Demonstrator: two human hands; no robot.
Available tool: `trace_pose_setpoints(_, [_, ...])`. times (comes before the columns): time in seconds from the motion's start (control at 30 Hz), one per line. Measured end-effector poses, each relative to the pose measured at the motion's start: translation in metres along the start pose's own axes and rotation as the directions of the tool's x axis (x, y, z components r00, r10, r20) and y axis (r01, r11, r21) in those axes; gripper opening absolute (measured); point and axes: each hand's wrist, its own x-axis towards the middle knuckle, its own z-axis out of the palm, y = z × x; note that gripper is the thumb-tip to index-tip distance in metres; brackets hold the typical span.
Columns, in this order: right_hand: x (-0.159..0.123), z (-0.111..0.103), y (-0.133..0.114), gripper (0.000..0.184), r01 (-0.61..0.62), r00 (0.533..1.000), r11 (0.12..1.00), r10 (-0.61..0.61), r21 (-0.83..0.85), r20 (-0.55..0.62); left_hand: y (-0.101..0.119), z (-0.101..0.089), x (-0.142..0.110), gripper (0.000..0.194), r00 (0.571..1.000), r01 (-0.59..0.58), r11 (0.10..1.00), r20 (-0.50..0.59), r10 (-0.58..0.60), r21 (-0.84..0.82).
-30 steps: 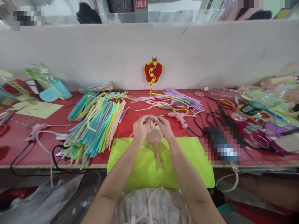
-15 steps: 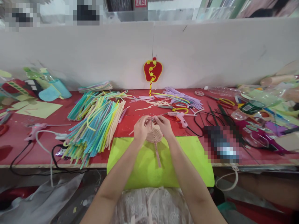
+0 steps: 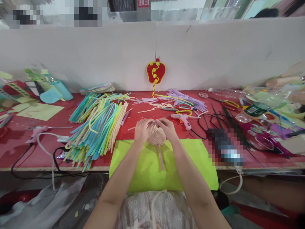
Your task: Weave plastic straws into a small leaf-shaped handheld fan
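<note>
A pale peach fan (image 3: 156,136) made of bent pipe cleaners lies in front of me, its wrapped handle (image 3: 160,157) pointing toward me over the yellow-green mat (image 3: 190,165). My left hand (image 3: 143,129) is closed at the fan's upper left edge, fingertips pinched together. At the upper right edge my right hand (image 3: 166,125) pinches too, its fingertips almost meeting the left ones. Both seem to hold the fan's top end, where a pipe cleaner is worked; my fingers partly hide this spot. A loose peach pipe cleaner end sticks out left of my left hand.
A large heap of coloured pipe cleaners (image 3: 100,127) lies to the left, purple ones (image 3: 188,100) behind. Pink glue guns (image 3: 184,121) (image 3: 37,133) with cords, yellow-handled scissors (image 3: 231,104), a phone (image 3: 225,146) and a plastic bottle (image 3: 257,109) surround me. A red fan (image 3: 156,72) stands against the white partition.
My left hand has shifted slightly left and the right fingers have bent a little at the fan's top. More of the fan's face shows now.
</note>
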Motion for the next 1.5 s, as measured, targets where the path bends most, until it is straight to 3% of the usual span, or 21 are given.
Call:
trace_pose_setpoints(0.13, [0.0, -0.001, 0.001, 0.028, 0.013, 1.0, 1.0, -0.014, -0.028, -0.027, -0.004, -0.001, 0.0, 0.015, 0.999, -0.05, 0.994, 0.015, 0.049, 0.094])
trace_pose_setpoints(0.53, [0.001, -0.002, 0.003, 0.028, 0.026, 0.999, 0.997, -0.03, -0.074, -0.044, -0.01, -0.004, 0.0, 0.018, 0.976, -0.199, 0.973, 0.112, 0.186, 0.116])
trace_pose_setpoints(0.67, [0.002, -0.002, 0.003, 0.028, 0.029, 0.995, 0.998, -0.035, -0.062, -0.095, -0.006, -0.007, 0.0, 0.018, 0.98, -0.201, 0.968, 0.022, 0.2, 0.151])
trace_pose_setpoints(0.8, [0.003, -0.002, 0.003, 0.03, 0.036, 0.965, 0.997, -0.054, -0.071, -0.258, 0.002, -0.004, -0.004, 0.018, 0.978, -0.073, 0.99, -0.188, 0.094, 0.116])
trace_pose_setpoints(1.0, [0.002, -0.002, 0.002, 0.033, 0.073, 0.92, 0.984, -0.129, -0.161, -0.37, 0.006, 0.013, -0.008, 0.02, 0.998, 0.017, 0.999, -0.061, -0.02, -0.045])
trace_pose_setpoints(1.2, [-0.003, 0.006, -0.002, 0.028, 0.103, 0.939, 0.966, -0.173, -0.236, -0.297, 0.006, 0.014, -0.007, 0.023, 0.973, 0.204, 0.961, -0.068, -0.22, -0.189])
trace_pose_setpoints(1.33, [-0.008, 0.012, -0.005, 0.026, 0.161, 0.954, 0.94, -0.226, -0.3, -0.197, 0.009, 0.015, -0.006, 0.026, 0.933, 0.333, 0.894, -0.035, -0.359, -0.299])
trace_pose_setpoints(1.5, [-0.01, 0.015, -0.008, 0.023, 0.246, 0.941, 0.902, -0.311, -0.355, -0.137, 0.01, 0.017, -0.003, 0.028, 0.904, 0.393, 0.851, -0.024, -0.427, -0.348])
